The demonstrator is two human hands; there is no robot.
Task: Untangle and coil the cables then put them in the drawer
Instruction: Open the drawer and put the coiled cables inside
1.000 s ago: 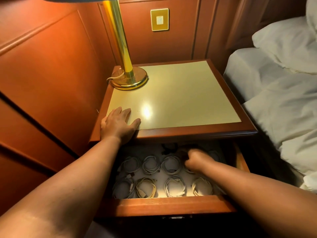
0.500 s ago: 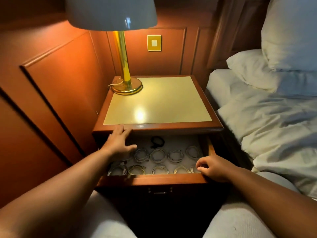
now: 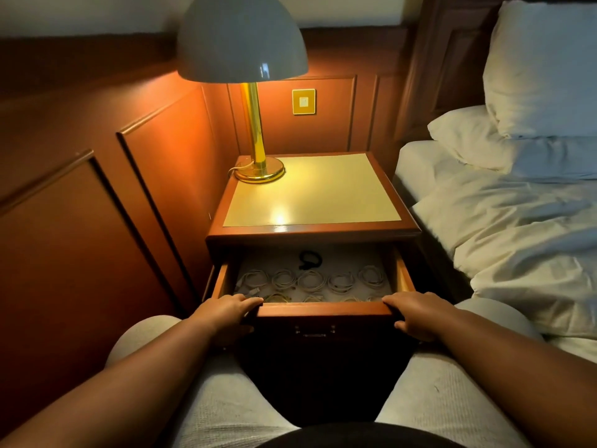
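Note:
The wooden drawer (image 3: 326,310) of the nightstand stands pulled out. Several white coiled cables (image 3: 311,281) lie in rows on its pale floor, and one black coiled cable (image 3: 310,258) lies behind them. My left hand (image 3: 226,313) grips the front panel's left corner, fingers over the top edge and thumb on the face below. My right hand (image 3: 415,313) grips the right corner the same way. Both forearms reach in over my knees.
A brass lamp (image 3: 255,130) with a grey dome shade stands at the back left of the nightstand top (image 3: 316,192). Wood panelling (image 3: 155,163) closes the left side. A bed with white sheets and pillows (image 3: 517,202) lies to the right. A metal handle (image 3: 315,334) sits on the drawer front.
My left hand came off the nightstand top and my right hand left the drawer's inside; both now hold the drawer's front edge. The view has pulled back and up.

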